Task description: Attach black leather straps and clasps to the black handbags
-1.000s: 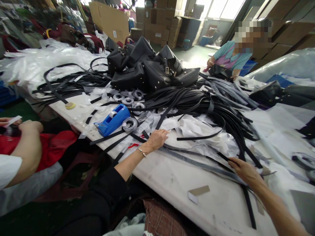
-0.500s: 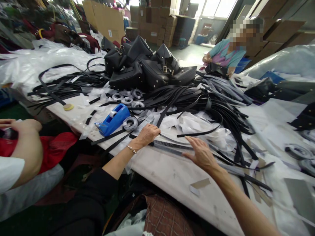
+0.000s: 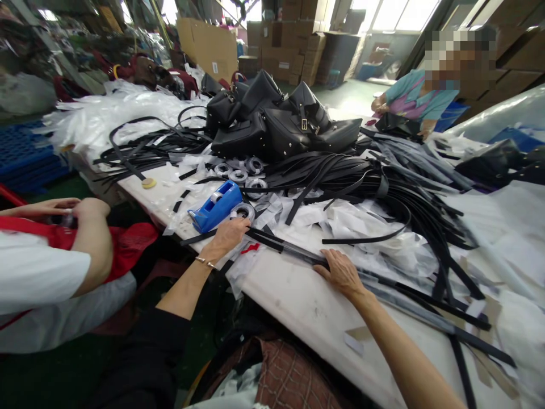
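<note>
My left hand (image 3: 232, 234) is closed around the end of a black strap (image 3: 266, 238), close to the blue tape dispenser (image 3: 216, 205). From there the strap runs right along the table, partly sleeved in clear plastic (image 3: 300, 253). My right hand (image 3: 340, 272) rests on this sleeved stretch, fingers extended and thumb apart on the near side. A roll of grey-clear tape (image 3: 242, 212) lies just behind my left hand. Below that hand, a small red piece (image 3: 250, 248) shows on clear plastic at the table's edge.
Black bags (image 3: 281, 128) are heaped at the back, with a thick bundle of black straps (image 3: 383, 182) before them. White plastic wrappers (image 3: 357, 218) lie beyond my right hand. A co-worker's arm (image 3: 91, 236) is at left; another person (image 3: 419, 99) works across the table (image 3: 293, 301).
My left hand has drawn the strap end left and nearer, toward the dispenser. My right hand has come down onto the plastic-sleeved strap. The view has swung left.
</note>
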`<state>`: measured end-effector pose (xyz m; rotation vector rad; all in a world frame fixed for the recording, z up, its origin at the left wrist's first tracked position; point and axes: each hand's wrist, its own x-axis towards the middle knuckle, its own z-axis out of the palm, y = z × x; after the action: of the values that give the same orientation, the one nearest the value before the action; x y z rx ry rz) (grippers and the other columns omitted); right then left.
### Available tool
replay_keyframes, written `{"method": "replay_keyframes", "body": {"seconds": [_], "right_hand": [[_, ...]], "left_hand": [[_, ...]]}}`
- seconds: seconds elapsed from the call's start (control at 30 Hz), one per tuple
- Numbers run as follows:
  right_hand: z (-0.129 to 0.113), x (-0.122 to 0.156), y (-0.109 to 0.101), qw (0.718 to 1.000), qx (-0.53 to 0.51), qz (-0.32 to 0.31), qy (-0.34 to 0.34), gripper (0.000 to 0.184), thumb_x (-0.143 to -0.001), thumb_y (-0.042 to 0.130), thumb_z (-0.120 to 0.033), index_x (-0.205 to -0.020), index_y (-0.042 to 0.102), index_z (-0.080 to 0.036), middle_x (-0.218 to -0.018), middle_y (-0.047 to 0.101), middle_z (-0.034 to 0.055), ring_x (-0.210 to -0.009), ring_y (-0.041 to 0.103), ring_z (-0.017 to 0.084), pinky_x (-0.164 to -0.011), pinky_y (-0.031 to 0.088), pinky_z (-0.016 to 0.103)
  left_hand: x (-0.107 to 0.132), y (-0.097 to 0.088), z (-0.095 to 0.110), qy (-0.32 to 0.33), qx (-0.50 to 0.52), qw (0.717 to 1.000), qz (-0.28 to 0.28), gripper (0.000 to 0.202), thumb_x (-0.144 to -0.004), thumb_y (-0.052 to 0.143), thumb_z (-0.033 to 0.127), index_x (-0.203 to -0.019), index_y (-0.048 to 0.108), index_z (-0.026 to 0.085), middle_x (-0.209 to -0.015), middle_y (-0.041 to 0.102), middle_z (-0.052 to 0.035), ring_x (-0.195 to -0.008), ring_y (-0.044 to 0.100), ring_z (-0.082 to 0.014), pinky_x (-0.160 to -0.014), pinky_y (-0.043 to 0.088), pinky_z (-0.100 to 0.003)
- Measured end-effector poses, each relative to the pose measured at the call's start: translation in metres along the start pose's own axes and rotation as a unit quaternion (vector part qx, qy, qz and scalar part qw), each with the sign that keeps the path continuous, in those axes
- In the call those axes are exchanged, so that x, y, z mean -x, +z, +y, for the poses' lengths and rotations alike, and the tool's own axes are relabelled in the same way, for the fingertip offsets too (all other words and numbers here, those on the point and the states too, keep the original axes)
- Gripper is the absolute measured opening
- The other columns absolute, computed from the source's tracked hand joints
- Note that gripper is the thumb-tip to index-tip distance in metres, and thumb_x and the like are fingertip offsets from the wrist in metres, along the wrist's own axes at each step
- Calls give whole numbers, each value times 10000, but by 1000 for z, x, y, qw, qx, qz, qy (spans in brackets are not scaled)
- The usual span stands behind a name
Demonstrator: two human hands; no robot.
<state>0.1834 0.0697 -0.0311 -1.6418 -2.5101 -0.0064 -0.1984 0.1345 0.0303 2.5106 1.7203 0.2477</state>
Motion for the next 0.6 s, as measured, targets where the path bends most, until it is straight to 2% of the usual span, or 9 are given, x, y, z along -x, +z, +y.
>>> {"method": "replay_keyframes", "body": {"seconds": [0.1,0.23,0.33,0.4,0.5,0.6], "right_hand": [[7,9,1,999,-41,-13,-9,259,-933,546,-420,-1048,584,-191,-933,654,81,-857,610,246,-759,423,328],[12,17,-2,996,-73,-46,-28,189,-925,557,-371,-856,608,-203,-829,630,54,-775,593,215,-712,422,302],[16,21,-8,996,-62,-43,-54,171,-912,577,-342,-846,625,-192,-867,631,71,-802,583,225,-738,422,314],[21,25,-11,997,-43,-35,-56,103,-895,587,-278,-890,638,-189,-913,642,77,-836,584,235,-761,420,323],[32,36,-13,999,-12,-30,-42,94,-857,579,-179,-915,650,-196,-906,652,68,-832,585,237,-767,417,328],[42,46,-12,999,1,-23,-33,150,-840,565,-145,-939,662,-203,-891,658,63,-824,589,235,-767,419,328]], "left_hand": [[19,4,-4,-15,6,1000,-14,123,-915,510,172,-939,629,192,-955,682,-71,-906,629,-214,-760,473,-294],[49,7,-4,7,25,998,-52,91,-901,534,186,-893,622,206,-933,666,-39,-911,624,-191,-791,473,-277],[63,6,-2,12,65,995,-68,85,-909,558,262,-877,622,215,-925,663,-21,-892,627,-185,-781,473,-275],[64,4,-1,-11,108,992,-60,141,-928,546,332,-896,627,220,-929,669,-14,-880,634,-184,-776,476,-281],[53,3,5,-50,146,988,-4,169,-954,511,342,-953,634,226,-964,678,-14,-890,646,-181,-784,485,-282],[30,6,18,-21,141,988,61,159,-946,536,266,-1063,629,211,-1094,669,-47,-1034,625,-197,-905,475,-307]]}}
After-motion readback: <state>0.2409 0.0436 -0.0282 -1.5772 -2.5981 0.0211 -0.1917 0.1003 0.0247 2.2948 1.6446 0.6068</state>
